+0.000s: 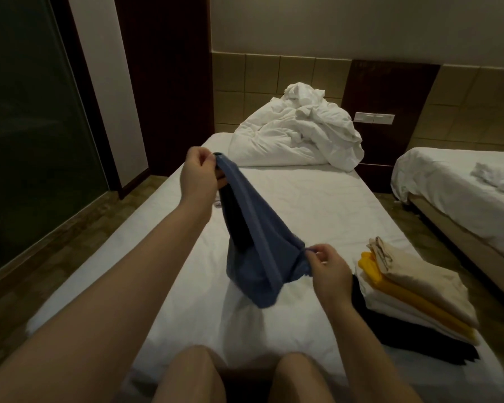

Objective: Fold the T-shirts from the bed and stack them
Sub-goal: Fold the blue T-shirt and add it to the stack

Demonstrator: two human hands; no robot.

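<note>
A blue T-shirt [256, 251] hangs bunched above the middle of the white bed [317, 205], stretched between my two hands. My left hand [197, 175] pinches one end of it, raised and farther from me. Lower down and nearer, my right hand [328, 267] pinches the other end. The shirt's lowest folds touch or nearly touch the sheet. A stack of folded T-shirts [413, 298] lies at the bed's right edge: cream on top, then yellow, white and black.
A crumpled white duvet [297, 135] is heaped at the head of the bed. A second bed [460, 193] stands to the right across a narrow floor gap. A small object [217, 203] lies behind the shirt. My knees [245, 376] are at the bottom.
</note>
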